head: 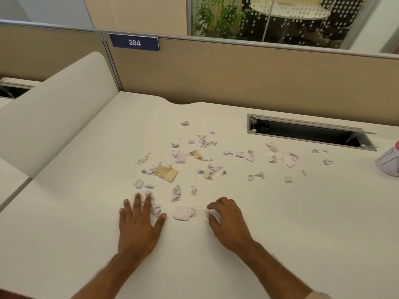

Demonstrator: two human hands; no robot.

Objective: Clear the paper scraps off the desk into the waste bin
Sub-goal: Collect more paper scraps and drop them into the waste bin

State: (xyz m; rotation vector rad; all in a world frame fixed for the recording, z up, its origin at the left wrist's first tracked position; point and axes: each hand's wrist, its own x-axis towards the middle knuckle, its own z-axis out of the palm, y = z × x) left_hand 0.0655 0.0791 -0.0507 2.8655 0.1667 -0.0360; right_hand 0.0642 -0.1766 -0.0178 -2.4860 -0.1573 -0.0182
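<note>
Several crumpled paper scraps lie scattered over the middle of the white desk (64,212). A brown torn piece (166,173) sits among them, and a larger pale scrap (183,212) lies between my hands. My left hand (139,221) rests flat on the desk with fingers spread, its fingertips and thumb touching a small crumpled scrap (155,209). My right hand (227,219) hovers just right of the pale scrap, fingers curled and apart, holding nothing. No waste bin is in view.
A tan partition (237,78) with a blue "384" sign (134,42) stands behind the desk. An open cable slot (308,131) is cut into the desk at back right. A white cone-shaped object (388,162) sits at the right edge. A white side panel (54,111) rises at left.
</note>
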